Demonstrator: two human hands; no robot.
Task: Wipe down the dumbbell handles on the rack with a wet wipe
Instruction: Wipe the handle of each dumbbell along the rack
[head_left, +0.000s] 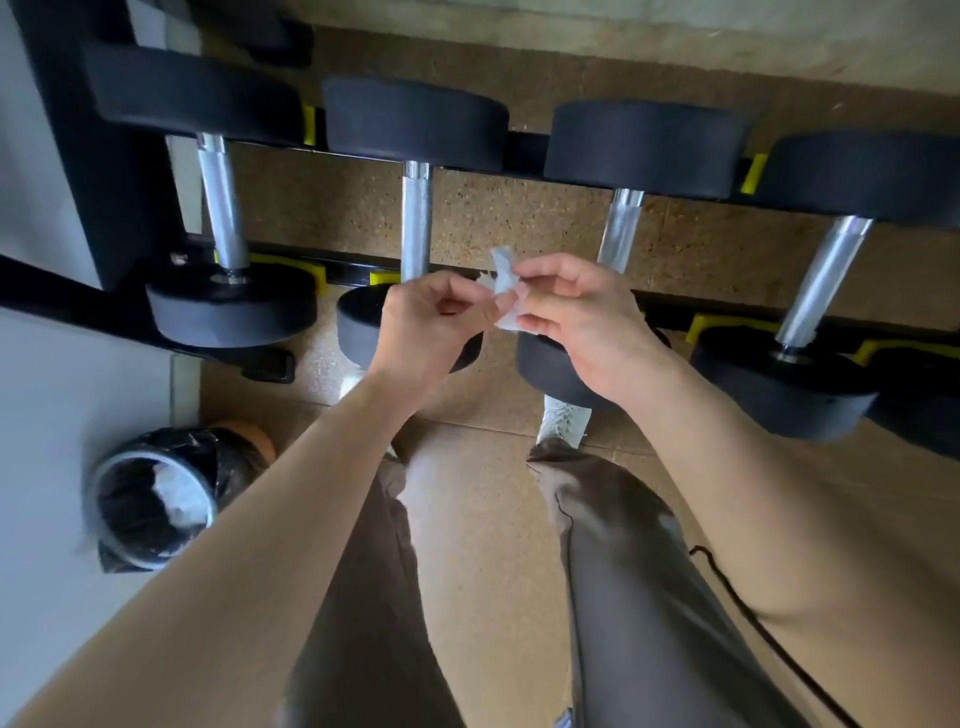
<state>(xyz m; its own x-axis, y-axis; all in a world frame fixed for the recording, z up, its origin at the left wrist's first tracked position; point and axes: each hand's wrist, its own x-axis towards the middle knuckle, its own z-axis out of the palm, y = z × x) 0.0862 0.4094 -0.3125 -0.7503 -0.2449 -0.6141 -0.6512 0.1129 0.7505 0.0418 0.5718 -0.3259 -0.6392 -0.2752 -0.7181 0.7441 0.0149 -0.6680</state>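
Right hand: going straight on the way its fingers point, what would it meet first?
The right hand points across at the left hand; only the wet wipe that both pinch lies between, so it would probably meet that hand first.

We stand in gym, free-weights corner. We see black rack carrying row of round-headed black dumbbells with chrome knurled handles, yellow cradles under heads. We note speckled tan floor underfoot, bin with black liner nearby.
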